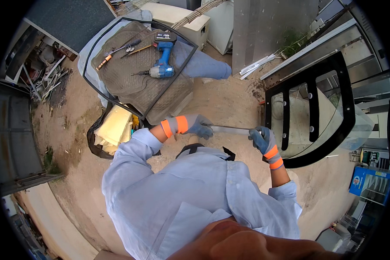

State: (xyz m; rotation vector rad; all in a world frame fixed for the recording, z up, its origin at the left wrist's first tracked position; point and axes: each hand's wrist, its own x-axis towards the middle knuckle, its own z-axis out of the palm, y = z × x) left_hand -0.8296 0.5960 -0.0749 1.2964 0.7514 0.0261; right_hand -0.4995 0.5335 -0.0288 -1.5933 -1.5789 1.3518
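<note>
A thin, flat grey strip [230, 130], metallic in look, stretches nearly level in front of my body. My left hand [199, 126], in a blue-and-grey glove with orange bands, is closed on its left end. The other end sits in the closed fingers of my right hand [261, 139], gloved the same way. Just right of that hand stands a curved glass panel [329, 134] with black bars and border. Up and left, a blue cordless drill [164, 56] lies on a ribbed brown mat [130, 82], beside screwdrivers [121, 52].
A thin black frame-like loop [87, 60] lies over the mat's edges. Below it, a black bag [91, 141] holds yellow foam pieces [113, 126]. Metal sheets [258, 30] and white strips [256, 66] are at the back. Scrap [43, 71] is heaped far left; a blue-framed cabinet [359, 181] stands far right.
</note>
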